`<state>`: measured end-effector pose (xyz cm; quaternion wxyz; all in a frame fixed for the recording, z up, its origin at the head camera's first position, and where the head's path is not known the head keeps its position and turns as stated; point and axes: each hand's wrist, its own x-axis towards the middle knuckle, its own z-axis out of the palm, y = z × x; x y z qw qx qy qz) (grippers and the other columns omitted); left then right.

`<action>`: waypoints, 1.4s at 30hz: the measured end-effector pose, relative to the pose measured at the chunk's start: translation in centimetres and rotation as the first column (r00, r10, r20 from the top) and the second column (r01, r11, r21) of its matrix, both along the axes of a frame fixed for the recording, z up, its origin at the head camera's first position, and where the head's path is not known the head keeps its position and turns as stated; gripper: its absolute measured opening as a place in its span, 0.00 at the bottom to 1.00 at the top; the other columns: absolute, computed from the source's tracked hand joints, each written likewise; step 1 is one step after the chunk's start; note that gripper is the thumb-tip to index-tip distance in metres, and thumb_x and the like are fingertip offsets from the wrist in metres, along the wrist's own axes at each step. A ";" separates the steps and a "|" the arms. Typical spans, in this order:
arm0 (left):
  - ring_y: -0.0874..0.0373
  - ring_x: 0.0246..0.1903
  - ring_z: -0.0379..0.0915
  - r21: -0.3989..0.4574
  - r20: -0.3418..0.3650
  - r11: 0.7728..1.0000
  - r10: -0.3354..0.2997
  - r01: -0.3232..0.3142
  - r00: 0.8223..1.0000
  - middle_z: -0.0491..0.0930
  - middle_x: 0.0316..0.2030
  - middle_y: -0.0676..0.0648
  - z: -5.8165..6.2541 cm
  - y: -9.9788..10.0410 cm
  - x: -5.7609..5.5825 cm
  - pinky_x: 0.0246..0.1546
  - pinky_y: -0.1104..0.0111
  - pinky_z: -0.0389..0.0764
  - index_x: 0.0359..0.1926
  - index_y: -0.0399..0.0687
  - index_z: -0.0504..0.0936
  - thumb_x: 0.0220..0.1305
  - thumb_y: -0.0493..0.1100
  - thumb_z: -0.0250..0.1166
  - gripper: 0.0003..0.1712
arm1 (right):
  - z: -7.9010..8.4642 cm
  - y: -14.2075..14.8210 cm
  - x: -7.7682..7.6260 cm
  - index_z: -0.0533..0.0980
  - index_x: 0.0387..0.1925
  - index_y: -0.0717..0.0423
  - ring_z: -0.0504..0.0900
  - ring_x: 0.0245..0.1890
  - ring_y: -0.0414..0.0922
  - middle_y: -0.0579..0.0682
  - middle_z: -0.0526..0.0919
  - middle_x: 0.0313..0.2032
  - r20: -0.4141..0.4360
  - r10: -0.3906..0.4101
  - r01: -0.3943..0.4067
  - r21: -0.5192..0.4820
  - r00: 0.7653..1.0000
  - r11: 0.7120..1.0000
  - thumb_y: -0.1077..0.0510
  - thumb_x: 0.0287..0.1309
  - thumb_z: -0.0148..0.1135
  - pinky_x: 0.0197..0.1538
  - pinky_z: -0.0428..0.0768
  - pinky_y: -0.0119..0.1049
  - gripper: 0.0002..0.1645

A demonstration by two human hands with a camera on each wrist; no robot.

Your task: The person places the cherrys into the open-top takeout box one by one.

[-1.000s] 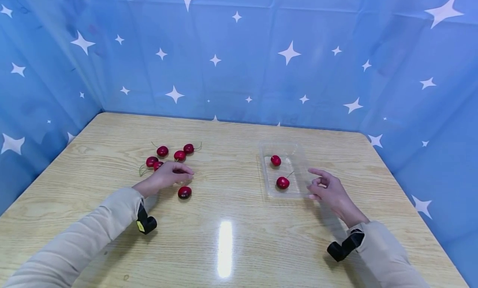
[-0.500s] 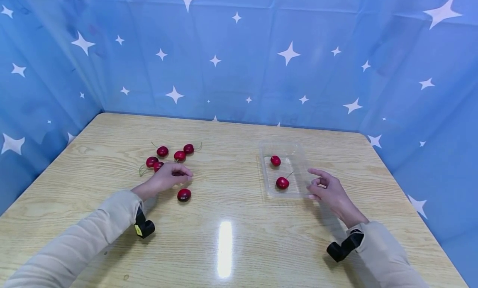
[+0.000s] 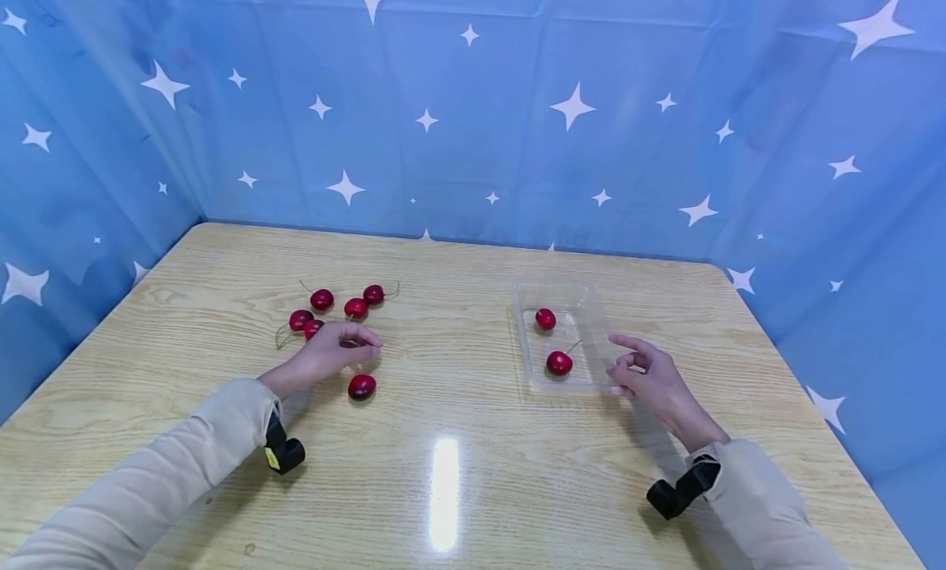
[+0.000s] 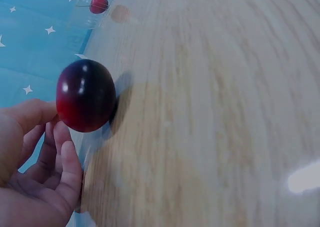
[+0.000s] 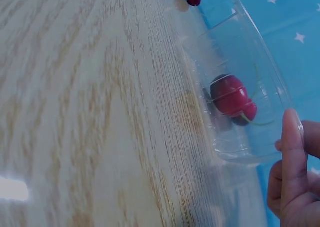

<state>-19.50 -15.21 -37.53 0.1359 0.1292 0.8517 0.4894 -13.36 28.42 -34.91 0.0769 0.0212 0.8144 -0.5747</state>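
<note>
My left hand (image 3: 328, 358) has its thumb and fingertips together just beyond a dark red cherry (image 3: 362, 387), which is low over or on the table; I cannot tell which. That cherry (image 4: 86, 96) looms large in the left wrist view and covers the pinch point, so any stem there is hidden. On the right, my right hand (image 3: 654, 383) pinches the near right wall of a clear plastic container (image 3: 526, 365), seen also in the right wrist view with thumb and fingers on its rim (image 5: 280, 82). Two stemmed cherries, a far one (image 3: 545, 319) and a nearer one (image 3: 559, 362), lie inside.
Several cherries lie grouped beyond my left hand, among them one with a stem (image 3: 321, 300) and one farther right (image 3: 373, 294). My left hand partly covers another cherry (image 3: 314, 329). A blue star-patterned cloth (image 3: 473, 143) hangs behind the wooden table (image 3: 458, 307).
My left wrist has shifted slightly left and toward me, and the cherry beside it has moved a little the same way. The right hand and the container stay put.
</note>
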 end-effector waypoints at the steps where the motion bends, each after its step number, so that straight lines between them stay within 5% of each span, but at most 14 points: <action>1: 0.53 0.40 0.71 0.002 0.003 1.000 0.002 -0.002 1.000 0.75 0.42 0.45 0.0 0.0 0.0 0.35 0.66 0.71 0.40 0.43 0.79 0.57 0.44 0.61 0.12 | 0.0 0.0 0.0 0.52 0.63 0.67 0.73 0.24 0.34 0.49 0.66 0.29 0.001 -0.001 0.001 0.000 1.000 1.000 0.68 0.56 0.52 0.30 0.77 0.29 0.35; 22: 0.54 0.38 0.74 0.042 0.022 0.999 0.030 -0.031 0.999 0.74 0.41 0.44 1.0 0.5 0.5 0.35 0.66 0.74 0.42 0.39 0.77 0.57 0.44 0.60 0.15 | 0.1 0.0 0.1 0.51 0.63 0.67 0.72 0.22 0.34 0.48 0.66 0.28 0.009 0.001 -0.001 0.001 1.000 1.000 0.68 0.57 0.52 0.29 0.77 0.29 0.34; 30: 0.53 0.38 0.75 0.120 0.005 0.993 -0.002 0.001 1.000 0.74 0.41 0.42 2.2 0.9 -0.1 0.40 0.64 0.75 0.43 0.32 0.75 0.57 0.39 0.59 0.15 | -0.1 0.1 -0.1 0.51 0.64 0.66 0.71 0.21 0.34 0.48 0.67 0.28 0.012 -0.003 0.003 0.006 1.000 1.000 0.68 0.57 0.52 0.29 0.77 0.30 0.34; 42: 0.52 0.40 0.73 0.121 -0.042 0.991 -0.044 0.049 0.998 0.74 0.40 0.42 2.0 1.5 -0.3 0.40 0.65 0.75 0.40 0.32 0.76 0.57 0.38 0.60 0.13 | 0.0 -0.1 0.1 0.51 0.63 0.67 0.72 0.22 0.34 0.48 0.67 0.29 0.001 -0.003 0.003 0.008 1.000 1.000 0.68 0.56 0.52 0.30 0.77 0.30 0.35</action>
